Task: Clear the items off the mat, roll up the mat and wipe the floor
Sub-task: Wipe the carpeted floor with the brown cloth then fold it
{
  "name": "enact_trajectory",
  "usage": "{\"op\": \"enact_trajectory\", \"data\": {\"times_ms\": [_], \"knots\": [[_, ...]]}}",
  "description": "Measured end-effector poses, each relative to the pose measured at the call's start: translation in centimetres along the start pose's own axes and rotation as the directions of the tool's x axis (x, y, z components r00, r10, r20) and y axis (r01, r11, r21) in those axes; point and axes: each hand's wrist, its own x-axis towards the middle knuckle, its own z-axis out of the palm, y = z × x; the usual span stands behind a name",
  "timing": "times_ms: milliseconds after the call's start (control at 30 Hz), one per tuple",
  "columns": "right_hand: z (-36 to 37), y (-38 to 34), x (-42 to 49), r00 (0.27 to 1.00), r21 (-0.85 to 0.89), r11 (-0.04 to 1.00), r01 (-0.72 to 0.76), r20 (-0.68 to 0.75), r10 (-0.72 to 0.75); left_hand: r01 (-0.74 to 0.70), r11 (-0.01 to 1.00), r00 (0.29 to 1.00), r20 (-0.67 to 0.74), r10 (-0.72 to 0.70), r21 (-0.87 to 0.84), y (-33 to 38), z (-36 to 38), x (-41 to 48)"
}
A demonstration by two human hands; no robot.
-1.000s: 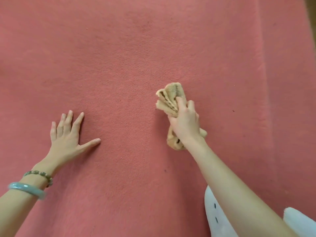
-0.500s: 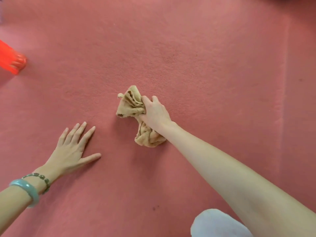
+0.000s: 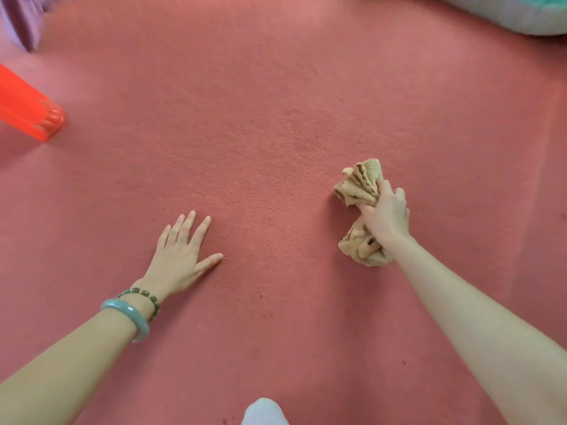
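A crumpled tan cloth [image 3: 362,185] lies bunched on the red carpeted floor [image 3: 276,118], right of centre. My right hand [image 3: 385,214] grips the cloth around its middle and presses it onto the floor; both ends of the cloth stick out past my fist. My left hand [image 3: 181,256] lies flat on the floor to the left, with straight spread fingers and nothing in it. Two bracelets sit on my left wrist.
An orange-red plastic object [image 3: 27,108] lies at the left edge. A purple thing [image 3: 24,19] shows in the top left corner. A grey and teal object [image 3: 515,13] fills the top right corner. White fabric [image 3: 264,412] shows at the bottom edge.
My right hand swept the cloth left across the floor, then back to the right. The view shifted, bringing the objects at the top corners into sight. My left hand stays flat.
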Motion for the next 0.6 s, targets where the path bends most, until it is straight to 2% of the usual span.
{"op": "enact_trajectory", "data": {"times_ms": [100,200,300,367,400,467,600], "knots": [[3.3,-4.3,-1.4,1.0,0.094,0.996,-0.007,0.011,0.006,0.093,0.994,0.988,0.117,-0.099,0.056,1.5,-1.2,0.4],[5.7,-9.6,-3.0,0.984,0.182,0.978,0.104,0.123,-0.127,0.136,0.99,0.963,0.228,-0.143,0.046,2.2,-2.2,0.9],[6.8,-13.5,-3.8,0.898,0.233,0.938,0.257,0.3,-0.321,0.158,0.987,0.955,0.249,-0.161,0.033,2.5,-2.3,1.1],[6.7,-14.2,-3.4,0.837,0.188,0.912,0.365,0.362,-0.409,0.158,0.987,0.959,0.233,-0.16,0.027,2.3,-1.8,0.7],[6.4,-13.9,-2.6,0.829,0.162,0.905,0.393,0.364,-0.425,0.141,0.99,0.969,0.199,-0.144,0.033,2.0,-1.4,0.6],[5.3,-12.3,-0.5,0.858,0.115,0.916,0.385,0.321,-0.402,0.055,0.996,0.992,0.106,-0.063,0.073,1.2,-1.0,0.5],[2.2,-7.7,4.0,0.975,0.049,0.983,0.176,0.128,-0.181,-0.149,0.977,0.977,0.177,0.121,0.152,-1.8,-1.4,1.7]]}}
